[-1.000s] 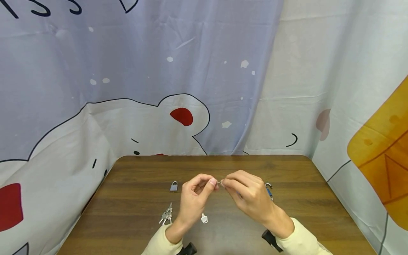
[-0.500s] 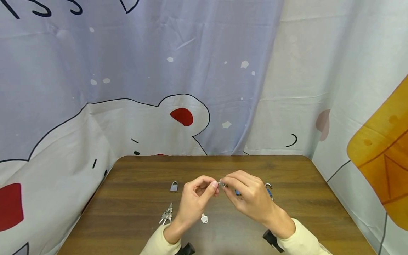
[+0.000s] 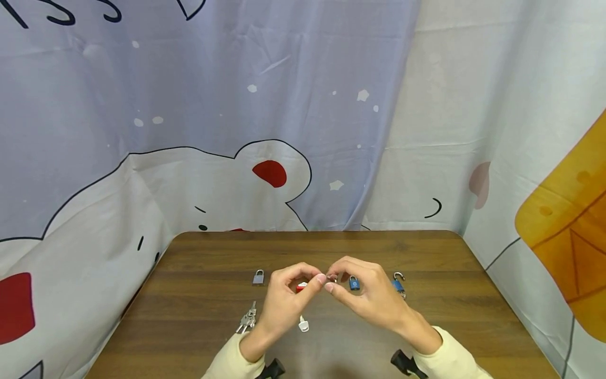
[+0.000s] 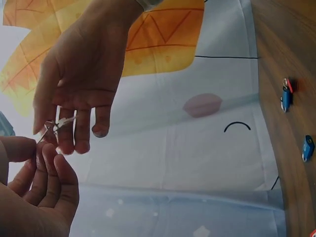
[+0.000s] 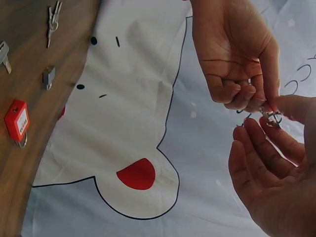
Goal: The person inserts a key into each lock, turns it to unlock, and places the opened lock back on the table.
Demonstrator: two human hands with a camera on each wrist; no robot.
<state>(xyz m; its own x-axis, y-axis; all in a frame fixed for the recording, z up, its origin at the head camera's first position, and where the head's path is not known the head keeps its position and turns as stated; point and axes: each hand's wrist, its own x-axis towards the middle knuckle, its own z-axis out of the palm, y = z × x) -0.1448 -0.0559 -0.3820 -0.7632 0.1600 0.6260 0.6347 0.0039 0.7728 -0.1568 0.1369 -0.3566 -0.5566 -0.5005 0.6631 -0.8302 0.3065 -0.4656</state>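
While our left hand point(image 3: 285, 296) pinches a small silver metal piece point(image 5: 272, 119), our right hand point(image 3: 374, 295) holds it too.

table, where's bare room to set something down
The table is bare left of the gray padlock and key bunch, right of the open blue padlock, and beyond them along the far edge. Crowded: the middle, with left hand, right hand, red padlock, closed blue padlock and loose key.

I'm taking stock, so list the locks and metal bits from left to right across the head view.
Bunch of keys, grey padlock, held metal pieces, closed blue padlock, open blue padlock. Left out: red padlock and loose key, whose places overlap.
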